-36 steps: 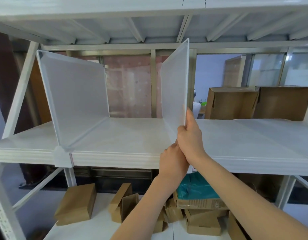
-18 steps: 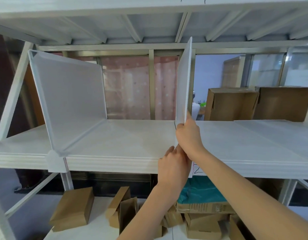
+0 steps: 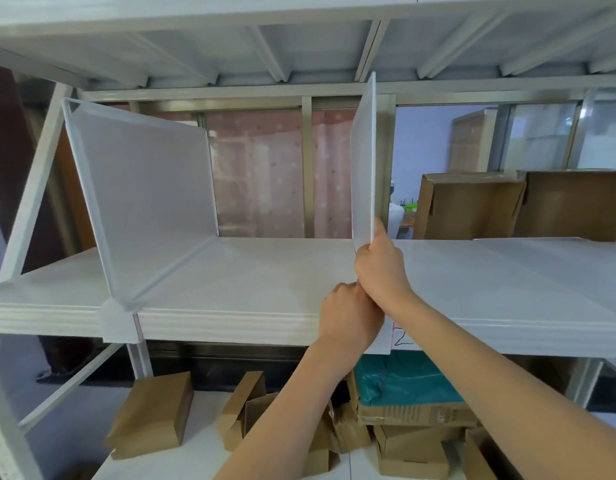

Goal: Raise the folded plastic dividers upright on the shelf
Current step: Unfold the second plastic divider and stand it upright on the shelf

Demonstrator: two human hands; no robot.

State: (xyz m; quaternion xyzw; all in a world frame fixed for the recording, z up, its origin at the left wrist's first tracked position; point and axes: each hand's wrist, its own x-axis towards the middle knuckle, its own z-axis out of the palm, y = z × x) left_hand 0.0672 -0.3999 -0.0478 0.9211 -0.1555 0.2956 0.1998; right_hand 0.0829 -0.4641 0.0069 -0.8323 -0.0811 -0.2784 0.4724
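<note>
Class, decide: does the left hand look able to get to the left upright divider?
Probably yes: only bare shelf lies between the left hand and the left divider, though it now rests at the base of the middle divider.

Teal-wrapped carton (image 3: 403, 382); small brown boxes (image 3: 150, 415) left of it (some open); large cartons (image 3: 469, 206) far above-right, behind.
</note>
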